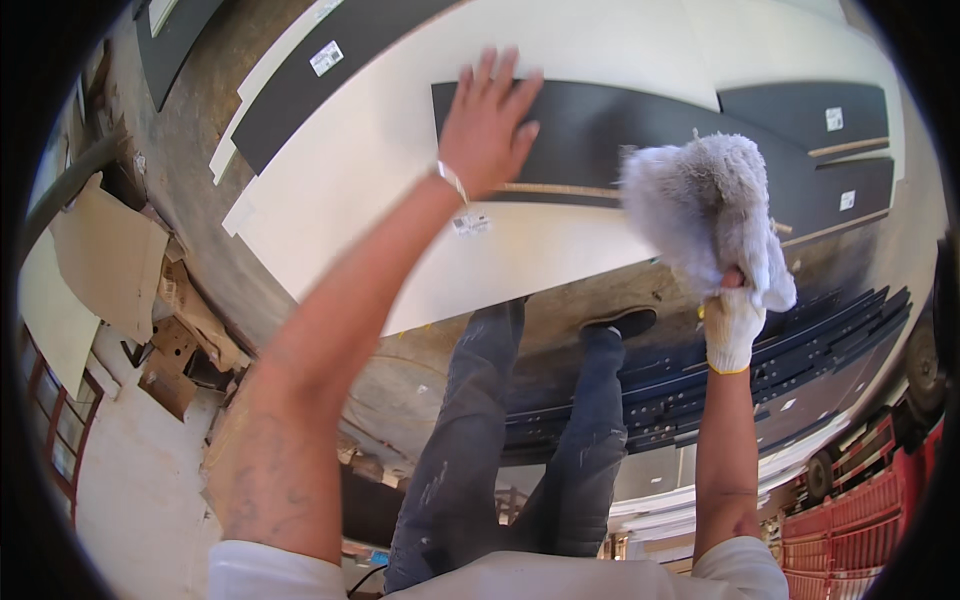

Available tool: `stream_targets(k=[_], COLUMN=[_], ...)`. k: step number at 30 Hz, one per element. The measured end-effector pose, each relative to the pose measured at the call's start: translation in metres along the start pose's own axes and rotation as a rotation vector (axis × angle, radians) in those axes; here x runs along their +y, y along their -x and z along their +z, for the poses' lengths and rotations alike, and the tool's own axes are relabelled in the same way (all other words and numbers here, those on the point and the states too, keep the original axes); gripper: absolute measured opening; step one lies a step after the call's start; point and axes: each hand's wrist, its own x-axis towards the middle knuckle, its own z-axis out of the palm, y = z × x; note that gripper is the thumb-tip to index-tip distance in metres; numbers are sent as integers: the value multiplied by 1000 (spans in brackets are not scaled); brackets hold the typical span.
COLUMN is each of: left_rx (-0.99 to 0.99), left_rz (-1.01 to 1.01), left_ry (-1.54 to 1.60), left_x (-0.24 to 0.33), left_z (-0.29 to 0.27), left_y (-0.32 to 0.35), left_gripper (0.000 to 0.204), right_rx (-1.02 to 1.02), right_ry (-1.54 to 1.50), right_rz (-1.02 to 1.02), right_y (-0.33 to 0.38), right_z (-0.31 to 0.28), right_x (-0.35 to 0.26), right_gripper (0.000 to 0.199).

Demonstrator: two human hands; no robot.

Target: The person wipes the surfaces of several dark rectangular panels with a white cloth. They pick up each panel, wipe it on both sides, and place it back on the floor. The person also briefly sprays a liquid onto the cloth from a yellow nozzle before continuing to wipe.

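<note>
My bare left hand, its fingers spread, is over the left end of a long dark grey panel. Whether it touches the panel or hovers just above, I cannot tell. My right hand, in a white knit glove, is closed on a fluffy grey cloth. The bunched cloth hides part of the dark panel. Beneath lies a large white board, with a small white label near my left wrist. Two shorter dark panel pieces bear labels at the right.
Another dark panel lies at the upper left. Long dark strips are stacked beside my feet on the right. Torn cardboard lies on the left, and red metal racks stand at the lower right.
</note>
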Motion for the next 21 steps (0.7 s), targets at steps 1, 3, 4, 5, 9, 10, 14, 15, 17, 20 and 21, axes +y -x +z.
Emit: stream_targets(k=[1, 3, 4, 5, 9, 10, 14, 15, 17, 20, 21], left_rx=[-57, -109, -187, -267, -201, -326, -252, -251, -246, -263, -279], left_rz=[-60, -46, -88, -127, -87, -129, -30, -25, -30, -40, -55], left_ry=[49, -319, -358, -398, -75, -97, -68, -76, -94, -85, -76], left_x=[-4, 2, 3, 6, -7, -16, -35, -35, -33, -27, -27], left_z=[0, 7, 9, 12, 21, 24, 36, 37, 36, 32, 30], left_y=[-10, -21, -25, -27, -30, -30, -24, -23, -22, -24, -26], left_gripper=[90, 89, 92, 95, 99, 105, 104, 104, 104, 105, 105], right_rx=[-62, -89, -163, -277, -562, -644, -774, -624, -488, -450, -506], right_ry=[153, 609, 610, 651, 937, 840, 844, 930, 1072, 1001, 1025], right_rz=[-157, -446, -576, -490, -785, -918, -646, -657, -718, -705, -621], right_y=[0, -3, -3, 5, 41, 44, 23, 12, -10, -5, 9], right_z=[-13, -3, 18, 49, 195, 213, 164, 132, 74, 77, 107], right_x=[14, 54, 73, 94, 140, 141, 109, 98, 84, 92, 101], right_gripper=[56, 51, 48, 48, 48, 47, 45, 45, 50, 51, 49])
